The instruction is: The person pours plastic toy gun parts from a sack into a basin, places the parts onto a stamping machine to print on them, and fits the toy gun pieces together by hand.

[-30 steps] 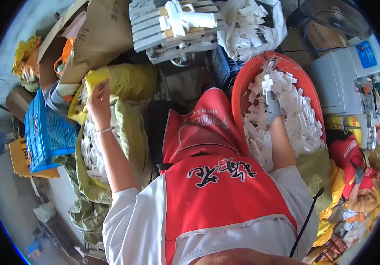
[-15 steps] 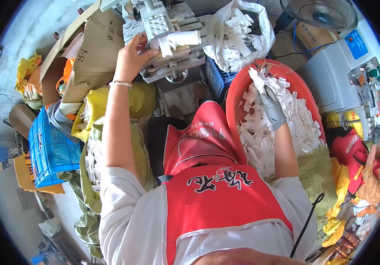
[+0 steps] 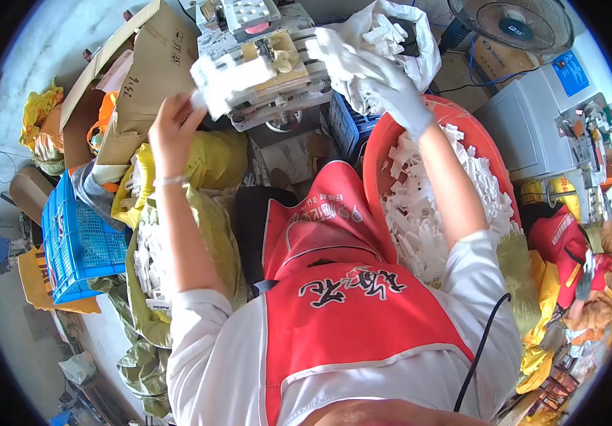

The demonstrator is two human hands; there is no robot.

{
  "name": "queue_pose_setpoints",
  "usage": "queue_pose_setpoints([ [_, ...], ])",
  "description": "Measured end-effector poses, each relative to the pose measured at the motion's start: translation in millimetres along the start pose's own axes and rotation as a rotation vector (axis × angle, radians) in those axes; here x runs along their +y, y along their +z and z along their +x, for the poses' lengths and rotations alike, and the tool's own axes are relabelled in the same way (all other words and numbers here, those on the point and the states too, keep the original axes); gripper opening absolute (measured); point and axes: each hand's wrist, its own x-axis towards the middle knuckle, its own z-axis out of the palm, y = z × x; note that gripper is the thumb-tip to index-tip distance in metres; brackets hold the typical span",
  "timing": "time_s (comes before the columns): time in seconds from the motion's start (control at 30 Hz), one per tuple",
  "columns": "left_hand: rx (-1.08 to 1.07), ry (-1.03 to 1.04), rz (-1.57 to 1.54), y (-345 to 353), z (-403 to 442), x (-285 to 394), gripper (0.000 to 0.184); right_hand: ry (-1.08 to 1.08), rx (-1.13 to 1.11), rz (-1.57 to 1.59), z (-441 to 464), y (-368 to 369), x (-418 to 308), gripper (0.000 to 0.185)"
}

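My left hand point(image 3: 176, 128), bare with a bracelet at the wrist, pinches a white plastic part point(image 3: 228, 82) at its end, left of the machine's fixture. The part is blurred by motion. My right hand point(image 3: 398, 96), in a grey glove, grips another white part point(image 3: 338, 57) just right of the fixture. Between them is the machine's fixture point(image 3: 277, 60), a tan block on grey metal plates with no white part seated on it. Below my right forearm lies a red tub point(image 3: 377, 153) with many white pieces point(image 3: 419, 227).
Left are a cardboard box point(image 3: 146, 85), a blue basket point(image 3: 96, 248) and an open sack point(image 3: 206, 234) of white pieces. A white bag point(image 3: 426, 50) and a fan point(image 3: 515, 27) are at the top right. A co-worker's gloved hand point(image 3: 585, 277) shows at far right.
My left hand has moved down and left from the fixture, taking the white part off it. My right hand has risen from the tub to the fixture's right side with another part.
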Motion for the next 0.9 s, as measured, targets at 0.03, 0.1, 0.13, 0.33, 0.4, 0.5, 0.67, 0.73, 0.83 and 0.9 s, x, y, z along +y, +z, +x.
queue_pose_setpoints([
  [0.03, 0.039, -0.074, -0.054, -15.5, -18.0, -5.4, 0.033, -0.034, -0.055, 0.094, 13.3, 14.0, -7.4, 0.044],
  [0.1, 0.126, -0.165, 0.066, -55.9, -56.4, -22.7, 0.033, -0.092, -0.067, -0.288, 35.9, 25.9, -15.8, 0.043],
  [0.13, 0.177, -0.206, 0.076, -79.2, -78.7, -36.6, 0.033, -0.157, -0.076, -0.672, 45.9, 29.7, -17.0, 0.042],
  [0.33, 0.398, -0.505, -0.016, -208.6, -238.0, -108.4, 0.026, -0.315, -0.36, -0.838, 78.4, 43.2, -12.1, 0.043],
  [0.4, 0.445, -0.616, -0.042, -235.9, -285.1, -122.9, 0.028, -0.353, -0.442, -0.766, 83.1, 39.1, -5.5, 0.042],
  [0.5, 0.597, -0.626, -0.14, -257.4, -335.0, -132.2, 0.032, -0.459, -0.373, -0.858, 84.5, 38.7, -8.1, 0.038],
  [0.67, 0.435, -0.629, 0.696, -246.6, -287.3, -137.8, 0.023, -0.363, -0.026, -0.843, 33.5, 53.5, -39.9, 0.033],
  [0.73, 0.365, -0.593, 0.808, -248.7, -262.5, -167.3, 0.021, -0.214, -0.021, -0.835, 6.7, 50.0, -27.9, 0.031],
  [0.83, 0.266, -0.563, 0.824, -253.2, -229.6, -217.5, 0.021, -0.024, -0.037, -0.787, -39.5, 45.5, -11.2, 0.03],
  [0.9, 0.174, -0.535, 0.784, -252.2, -219.7, -253.0, 0.021, 0.045, -0.131, -0.905, -68.7, 26.8, 12.0, 0.03],
])
